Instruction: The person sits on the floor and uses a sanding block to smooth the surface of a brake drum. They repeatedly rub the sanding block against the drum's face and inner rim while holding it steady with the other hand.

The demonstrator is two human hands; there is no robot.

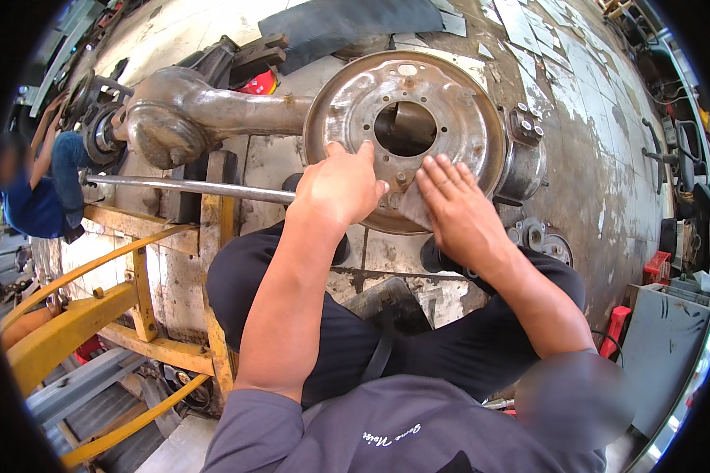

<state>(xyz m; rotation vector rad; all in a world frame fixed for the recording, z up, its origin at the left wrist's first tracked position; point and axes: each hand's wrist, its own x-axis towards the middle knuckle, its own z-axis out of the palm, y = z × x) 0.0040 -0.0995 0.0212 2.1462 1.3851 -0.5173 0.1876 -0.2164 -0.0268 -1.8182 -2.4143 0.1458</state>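
A round metal brake backing plate with a large central hole stands in front of me at the end of a rusty axle housing. Against the plate's lower left rests my left hand, thumb and fingers apart, with nothing visible in it. My right hand presses a grey-brown sheet onto the lower right face of the plate. Its fingers lie close together over that sheet, which could be cloth or sandpaper. The palm side of both hands is hidden.
A long metal bar and a yellow metal frame lie to the left. A person in blue sits at the axle's far left end. Grey cabinet and red jack-like object stand right. A dark curved sheet lies beyond.
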